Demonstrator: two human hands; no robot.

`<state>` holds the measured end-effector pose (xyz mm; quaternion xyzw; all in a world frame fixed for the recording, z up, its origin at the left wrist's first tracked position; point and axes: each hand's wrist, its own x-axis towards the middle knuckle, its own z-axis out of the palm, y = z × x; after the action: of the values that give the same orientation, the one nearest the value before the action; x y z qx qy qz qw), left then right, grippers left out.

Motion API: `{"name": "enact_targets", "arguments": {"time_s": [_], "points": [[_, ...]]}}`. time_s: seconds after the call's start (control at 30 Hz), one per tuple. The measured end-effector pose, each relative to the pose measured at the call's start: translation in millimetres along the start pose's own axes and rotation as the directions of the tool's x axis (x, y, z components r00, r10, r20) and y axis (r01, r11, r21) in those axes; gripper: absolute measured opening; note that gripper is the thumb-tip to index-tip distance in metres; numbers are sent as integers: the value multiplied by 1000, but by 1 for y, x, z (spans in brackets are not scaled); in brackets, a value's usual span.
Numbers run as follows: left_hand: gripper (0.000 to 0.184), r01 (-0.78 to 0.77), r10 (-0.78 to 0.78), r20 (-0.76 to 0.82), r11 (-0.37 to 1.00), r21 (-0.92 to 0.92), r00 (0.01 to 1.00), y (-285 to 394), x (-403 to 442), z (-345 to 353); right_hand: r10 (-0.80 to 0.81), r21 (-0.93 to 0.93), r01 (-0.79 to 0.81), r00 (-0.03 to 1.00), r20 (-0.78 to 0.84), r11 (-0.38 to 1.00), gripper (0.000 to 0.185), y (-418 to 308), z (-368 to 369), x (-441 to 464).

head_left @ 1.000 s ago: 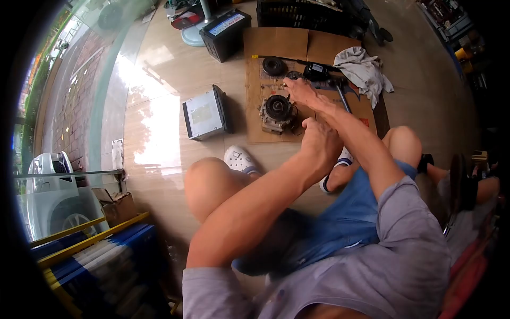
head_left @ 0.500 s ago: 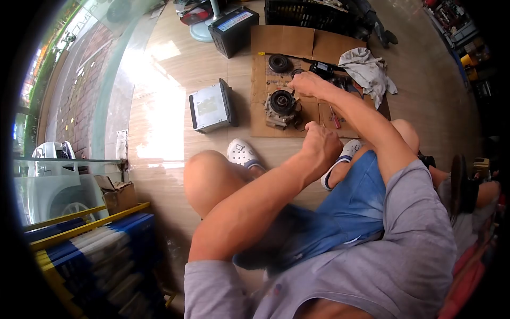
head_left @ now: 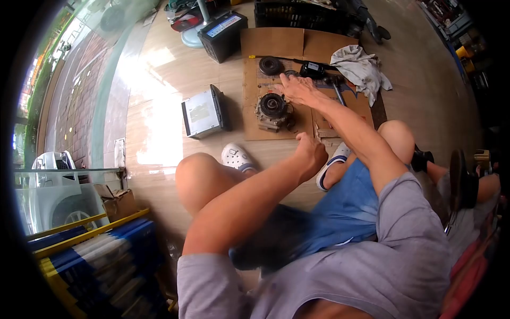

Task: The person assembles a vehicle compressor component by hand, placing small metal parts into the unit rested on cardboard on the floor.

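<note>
My right hand (head_left: 298,89) is over the cardboard sheet (head_left: 257,125) with its fingers apart, just beyond the upper right edge of a metal machine part (head_left: 270,121) with a round black pulley (head_left: 273,105). My left hand (head_left: 311,155) is nearer my body, right of and below the machine part, its fingers curled closed; anything inside is hidden. A separate black ring (head_left: 270,66) lies behind the machine part. Beyond my right hand are a black device with a small screen (head_left: 312,69) and a metal-handled tool (head_left: 338,89).
A grey-white cloth (head_left: 361,69) lies at the cardboard's right. To its left is a silver box (head_left: 202,112) on the floor. Behind stand a black battery (head_left: 223,36) and a black crate (head_left: 305,17). Another person's leg (head_left: 487,187) is at the far right.
My right hand has spread its fingers, which were drawn together near the machine part's pulley before. My left hand remains curled and is slightly lower in view.
</note>
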<state>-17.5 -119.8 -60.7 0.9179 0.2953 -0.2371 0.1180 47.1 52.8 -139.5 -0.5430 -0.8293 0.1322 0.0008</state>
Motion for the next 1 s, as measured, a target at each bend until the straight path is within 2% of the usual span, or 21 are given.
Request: {"name": "enact_targets", "arguments": {"time_s": [0.03, 0.07, 0.13, 0.17, 0.2, 0.23, 0.3, 0.33, 0.43, 0.53, 0.63, 0.73, 0.83, 0.87, 0.97, 1.0], "points": [[26, -40, 43, 68, 998, -46, 997, 1, -2, 1, 34, 55, -35, 999, 30, 998, 35, 7, 3, 4], [26, -75, 88, 136, 992, -98, 987, 3, -3, 2, -27, 86, 24, 999, 29, 996, 36, 15, 5, 6], [26, -66, 74, 152, 996, -58, 986, 9, 5, 12, -161, 154, 155, 987, 25, 976, 39, 23, 11, 11], [26, -57, 62, 161, 998, -37, 985, 10, 8, 18, -67, 409, 22, 993, 96, 912, 38, 25, 16, 15], [26, -42, 48, 145, 998, -45, 988, 9, 8, 16, 5, 622, -124, 982, 189, 773, 37, 24, 19, 18], [26, -27, 34, 126, 998, -52, 991, 8, 8, 13, 49, 774, -270, 954, 296, 572, 36, 25, 21, 20], [26, -7, 14, 112, 998, -57, 994, 4, 11, 8, 38, 888, -254, 965, 260, 383, 33, 24, 29, 14], [26, -1, 7, 118, 998, -57, 993, 0, 12, 6, 36, 930, -242, 970, 242, 278, 32, 24, 32, 11], [26, 3, 1, 110, 999, -38, 994, -4, 13, 4, 81, 945, -326, 941, 328, -33, 41, 41, 31, 6], [26, -19, 23, 139, 999, -28, 990, -5, 12, -2, 194, 952, -258, 938, 288, -164, 40, 52, 35, 2], [26, -16, 21, 140, 999, -39, 990, -3, 18, -2, 181, 960, -217, 952, 249, -178, 41, 56, 41, 8], [25, -16, 20, 103, 999, -39, 995, -5, 24, -4, 201, 962, -238, 944, 261, -133, 41, 45, 44, 15], [24, -21, 24, 62, 999, -47, 998, -10, 30, -2, 164, 920, -281, 956, 244, 273, 40, 33, 39, 23], [23, -22, 24, 45, 998, -51, 999, -10, 33, 0, 122, 904, -207, 977, 174, 373, 38, 26, 39, 25], [22, -31, 32, 31, 999, -12, 999, -7, 30, -5, 161, 773, -168, 983, 86, 612, 38, 11, 29, 23], [21, -33, 34, 27, 999, -17, 999, -7, 30, -5, 133, 707, -108, 991, 20, 699, 38, 12, 29, 25]]}}
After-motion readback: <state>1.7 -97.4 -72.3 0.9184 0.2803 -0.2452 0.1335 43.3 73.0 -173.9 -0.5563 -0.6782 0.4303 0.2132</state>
